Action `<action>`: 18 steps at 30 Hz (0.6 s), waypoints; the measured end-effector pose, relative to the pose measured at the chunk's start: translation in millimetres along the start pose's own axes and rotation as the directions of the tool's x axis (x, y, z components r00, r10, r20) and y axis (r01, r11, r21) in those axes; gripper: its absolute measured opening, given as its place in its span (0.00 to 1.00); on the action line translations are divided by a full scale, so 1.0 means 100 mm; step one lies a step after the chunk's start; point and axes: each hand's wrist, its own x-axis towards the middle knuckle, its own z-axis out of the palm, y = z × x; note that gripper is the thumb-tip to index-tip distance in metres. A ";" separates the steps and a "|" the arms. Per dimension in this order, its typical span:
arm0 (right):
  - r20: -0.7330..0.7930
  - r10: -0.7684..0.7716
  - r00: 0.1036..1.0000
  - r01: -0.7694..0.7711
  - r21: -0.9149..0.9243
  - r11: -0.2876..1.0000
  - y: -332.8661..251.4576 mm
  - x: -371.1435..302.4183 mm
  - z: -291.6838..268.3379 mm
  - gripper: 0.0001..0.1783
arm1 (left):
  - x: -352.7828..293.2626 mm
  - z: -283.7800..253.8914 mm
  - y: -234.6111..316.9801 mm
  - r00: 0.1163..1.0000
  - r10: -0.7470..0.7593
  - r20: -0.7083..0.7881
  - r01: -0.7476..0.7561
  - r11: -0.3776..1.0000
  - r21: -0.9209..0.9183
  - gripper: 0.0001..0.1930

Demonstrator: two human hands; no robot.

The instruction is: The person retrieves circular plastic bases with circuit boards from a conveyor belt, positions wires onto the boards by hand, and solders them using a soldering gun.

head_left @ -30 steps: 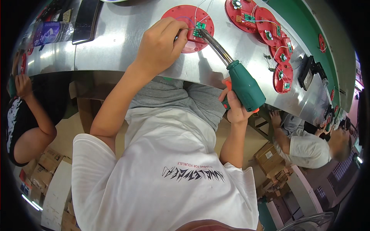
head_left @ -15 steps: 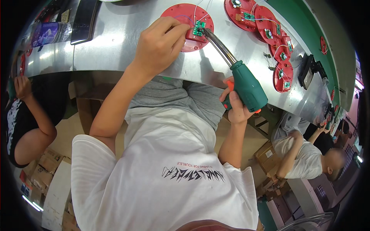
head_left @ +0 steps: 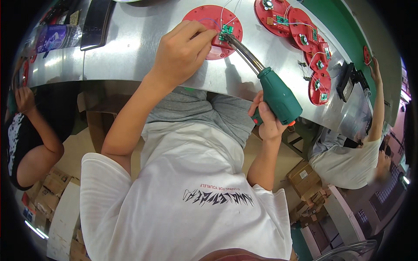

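A green circuit board sits on a round red plastic disc on the metal bench. My left hand is closed in a pinch at the board's left edge; what its fingertips hold is too small to make out. Thin white wires and a purple wire run by the board. My right hand grips the handle of a green soldering gun. Its long metal barrel slants up and left, with the tip at the board, close to my left fingertips.
Several overlapping red discs with boards and wires lie to the right, near a black device. At left are a dark flat panel and a purple package. Co-workers sit on both sides; one arm reaches over the far bench.
The soldering gun has shifted slightly left and up, and its orange trigger no longer shows. My left hand stays almost still. The co-worker at right has stretched an arm toward a red disc.
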 end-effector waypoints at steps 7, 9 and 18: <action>-0.144 0.074 0.987 -0.039 0.232 0.972 -0.12 0.03 0.01 0.23 | -0.01 0.03 -0.01 1.000 0.014 -0.028 -0.014 1.000 0.027 0.08; -0.184 0.005 0.983 0.036 0.220 0.975 -0.09 0.02 -0.04 0.26 | 0.00 0.03 0.01 1.000 -0.012 -0.005 0.012 1.000 -0.010 0.10; -0.267 -0.045 0.963 0.092 0.168 0.981 -0.06 0.07 -0.21 0.26 | 0.01 -0.01 0.03 1.000 -0.021 0.018 0.021 1.000 0.005 0.11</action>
